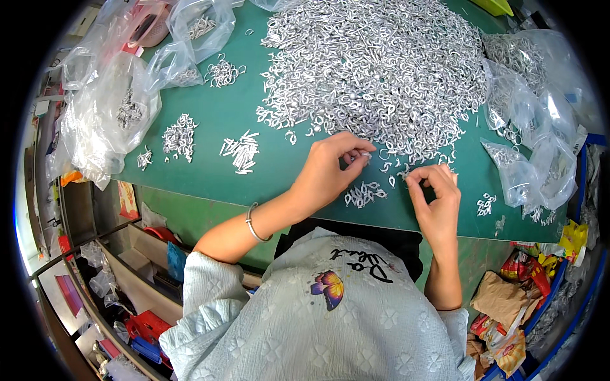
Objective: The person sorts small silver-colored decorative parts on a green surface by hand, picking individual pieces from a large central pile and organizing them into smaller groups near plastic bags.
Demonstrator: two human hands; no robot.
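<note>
Evidently both hands work at the near edge of the big heap of small silver metal hooks, where loose pieces can be drawn off without reaching far. The left hand has its grip pinched narrow on 1 small silver piece, thumb and forefinger closed on it just above the green worktop. The right hand has its grip curled tight at the fingertips; whether it holds a piece I cannot tell. Between the 2 hands lies a small cluster of finished-looking hooks, set apart from the heap, probably to keep sorted pieces separate. Further left sit little piles and a bundle of straight silver pins. Clear plastic bags of the same parts line both sides. The hooks look bright, thin and bent into loops.
</note>
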